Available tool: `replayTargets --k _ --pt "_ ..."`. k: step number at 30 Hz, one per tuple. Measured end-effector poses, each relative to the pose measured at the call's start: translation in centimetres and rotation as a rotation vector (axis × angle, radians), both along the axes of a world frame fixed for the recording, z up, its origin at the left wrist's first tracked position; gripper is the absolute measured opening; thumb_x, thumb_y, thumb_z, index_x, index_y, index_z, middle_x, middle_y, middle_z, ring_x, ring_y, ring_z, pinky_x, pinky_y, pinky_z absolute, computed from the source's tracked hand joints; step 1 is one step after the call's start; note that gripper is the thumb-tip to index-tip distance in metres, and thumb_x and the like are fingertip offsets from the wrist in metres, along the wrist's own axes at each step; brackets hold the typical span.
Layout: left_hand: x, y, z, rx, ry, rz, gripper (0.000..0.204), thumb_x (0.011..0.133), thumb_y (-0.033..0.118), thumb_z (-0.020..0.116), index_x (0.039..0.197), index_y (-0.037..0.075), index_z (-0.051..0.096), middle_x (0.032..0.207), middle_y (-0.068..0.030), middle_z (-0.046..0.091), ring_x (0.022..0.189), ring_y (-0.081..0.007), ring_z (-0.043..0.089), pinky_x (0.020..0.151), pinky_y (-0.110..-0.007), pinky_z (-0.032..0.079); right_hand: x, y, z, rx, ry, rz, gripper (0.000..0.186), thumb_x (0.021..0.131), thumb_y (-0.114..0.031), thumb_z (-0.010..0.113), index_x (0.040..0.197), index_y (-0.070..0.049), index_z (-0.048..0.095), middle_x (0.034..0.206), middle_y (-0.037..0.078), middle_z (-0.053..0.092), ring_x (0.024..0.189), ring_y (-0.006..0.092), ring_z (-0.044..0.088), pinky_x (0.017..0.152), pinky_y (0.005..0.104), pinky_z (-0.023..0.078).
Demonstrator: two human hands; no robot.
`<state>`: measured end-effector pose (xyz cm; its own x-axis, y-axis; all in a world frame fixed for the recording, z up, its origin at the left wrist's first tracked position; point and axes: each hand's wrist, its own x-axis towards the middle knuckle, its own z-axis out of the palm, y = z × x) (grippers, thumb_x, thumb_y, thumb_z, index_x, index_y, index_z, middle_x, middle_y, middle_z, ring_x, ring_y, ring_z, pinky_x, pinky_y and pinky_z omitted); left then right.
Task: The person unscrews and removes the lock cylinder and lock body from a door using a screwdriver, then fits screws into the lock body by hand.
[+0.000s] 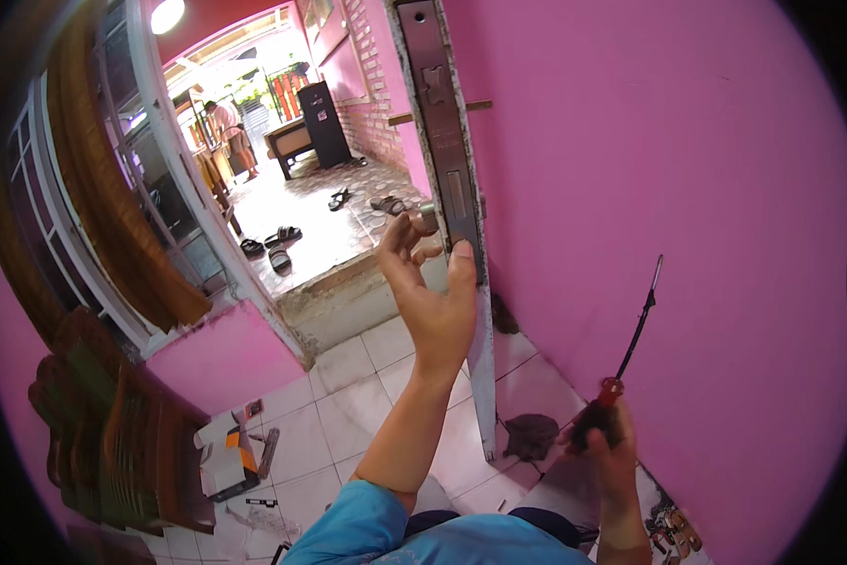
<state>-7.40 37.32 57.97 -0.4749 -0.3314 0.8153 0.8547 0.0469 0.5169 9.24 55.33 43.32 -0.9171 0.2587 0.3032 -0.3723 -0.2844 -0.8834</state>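
A long, brownish-grey metal lock plate [439,132] is set upright in the narrow edge of a whitish door [483,377], a short round metal knob [425,218] jutting from its left side. The left hand [436,311] has its thumb on the plate's lower part and its curled fingers at the knob, thumb and fingers apart. Lower and rightward, the right hand [616,452] has its fingers clamped on the handle of a long, dark-shafted screwdriver with a red-and-black handle [612,389], tip up before the smooth pink wall [650,160]. A dark crumpled cloth-like heap [532,436] lies on the white tiled floor [348,405]; farther left, a white, grey and orange box [228,463] sits beside brown carved wooden chairs [127,452].
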Motion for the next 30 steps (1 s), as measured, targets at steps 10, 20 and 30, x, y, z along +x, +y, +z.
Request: replayTargets --k 10,20,30 --pt "0.0 -1.4 -0.1 -0.003 0.047 0.108 0.067 0.085 0.006 0.062 0.14 0.0 0.025 0.123 -0.0144 0.047 0.116 -0.0212 0.045 0.093 -0.037 0.038 -4.2 -3.7 -1.5 -0.151 -0.187 0.283 0.022 0.091 -0.009 0.06 0.109 -0.006 0.046 0.082 0.008 0.059 0.063 0.0177 0.06 0.057 0.0311 0.051" --pt "-0.2 -3.5 -0.3 0.104 -0.046 0.012 0.058 0.093 0.009 0.052 0.141 -0.002 0.023 0.128 -0.0184 0.043 0.116 -0.0209 0.046 0.099 -0.034 0.037 -10.3 -4.7 1.7 -0.016 -0.083 0.171 0.018 0.086 -0.008 0.071 0.089 -0.006 0.053 0.068 -0.001 0.055 0.058 0.0088 0.054 0.05 0.0245 0.043" --pt "-1.0 -7.0 -0.9 0.142 -0.096 0.14 0.044 0.09 0.015 0.046 0.129 -0.005 0.046 0.121 -0.0136 0.053 0.112 -0.0194 0.05 0.099 -0.034 0.039 -19.7 -11.9 11.7 -0.191 0.077 0.514 0.014 0.089 -0.014 0.07 0.094 -0.004 0.061 0.07 0.0 0.058 0.057 0.0081 0.054 0.05 0.0236 0.042"
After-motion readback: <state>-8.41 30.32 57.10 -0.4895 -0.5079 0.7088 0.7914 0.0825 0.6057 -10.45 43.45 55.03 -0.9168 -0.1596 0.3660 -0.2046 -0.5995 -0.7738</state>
